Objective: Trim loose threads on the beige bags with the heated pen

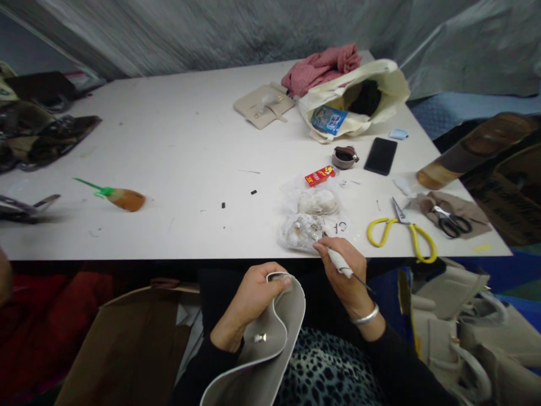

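Note:
My left hand (264,287) is closed on the upper edge of a light grey-beige leather bag piece (291,327), which curves over my lap. A small shiny metal fitting shows on its inner side. In my right hand (344,276) is a thin tool with a white-wrapped handle (339,263); a dark slim rod sticks out of its rear end. The tool's front end is at the near side of a clear plastic bag (302,231) with whitish, dark-specked contents. My fingers partly hide that end, so its exact kind cannot be made out.
On the white table (169,141) lie yellow-handled scissors (403,228), black-handled scissors (452,223), a phone (380,156), a red box (320,176) and a glue bottle (127,199). A cream tote (380,121) stands behind. Beige bags (448,338) are piled at lower right.

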The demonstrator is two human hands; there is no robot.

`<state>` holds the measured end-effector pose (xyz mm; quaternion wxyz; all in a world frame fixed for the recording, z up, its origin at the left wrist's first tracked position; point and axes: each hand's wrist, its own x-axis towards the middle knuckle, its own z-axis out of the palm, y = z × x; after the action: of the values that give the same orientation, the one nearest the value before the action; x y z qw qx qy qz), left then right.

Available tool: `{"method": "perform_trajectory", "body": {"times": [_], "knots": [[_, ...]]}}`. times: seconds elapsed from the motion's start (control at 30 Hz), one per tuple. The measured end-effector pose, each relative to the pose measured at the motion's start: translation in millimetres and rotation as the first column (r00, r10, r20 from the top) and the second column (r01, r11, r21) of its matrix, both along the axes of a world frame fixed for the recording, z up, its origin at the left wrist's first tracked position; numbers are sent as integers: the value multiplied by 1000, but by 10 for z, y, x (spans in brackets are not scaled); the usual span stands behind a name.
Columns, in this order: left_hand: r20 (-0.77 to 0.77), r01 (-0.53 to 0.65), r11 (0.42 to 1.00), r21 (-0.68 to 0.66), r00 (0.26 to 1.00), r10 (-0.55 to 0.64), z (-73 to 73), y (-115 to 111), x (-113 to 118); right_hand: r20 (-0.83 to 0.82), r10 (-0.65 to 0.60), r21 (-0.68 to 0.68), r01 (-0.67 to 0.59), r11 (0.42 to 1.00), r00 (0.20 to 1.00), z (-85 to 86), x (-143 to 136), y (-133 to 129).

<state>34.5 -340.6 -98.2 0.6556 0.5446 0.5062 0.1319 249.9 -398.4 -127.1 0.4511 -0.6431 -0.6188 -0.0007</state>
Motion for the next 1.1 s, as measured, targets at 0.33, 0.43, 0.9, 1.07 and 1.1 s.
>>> {"method": "perform_trajectory", "body": {"times": [0.33, 0.43, 0.9, 1.07, 1.1], "knots": [[-29, 45, 999, 12, 999, -44, 86, -3, -39, -286, -82, 7, 88, 996, 955, -7, 37, -44], [-15, 70, 997, 18, 997, -69, 91, -23, -41, -611, -62, -54, 37, 998, 789, 41, -22, -98], [6, 64, 998, 20, 998, -64, 77, -89, -10, -852, 98, -90, -329, 940, 514, -8, -248, -232], [13, 49, 998, -26, 999, -49, 77, -116, -15, -806, 117, -122, -355, 927, 581, 2, -221, -266], [15, 42, 998, -40, 999, -42, 76, -122, -17, -787, 128, -130, -365, 922, 604, 10, -212, -265]]}}
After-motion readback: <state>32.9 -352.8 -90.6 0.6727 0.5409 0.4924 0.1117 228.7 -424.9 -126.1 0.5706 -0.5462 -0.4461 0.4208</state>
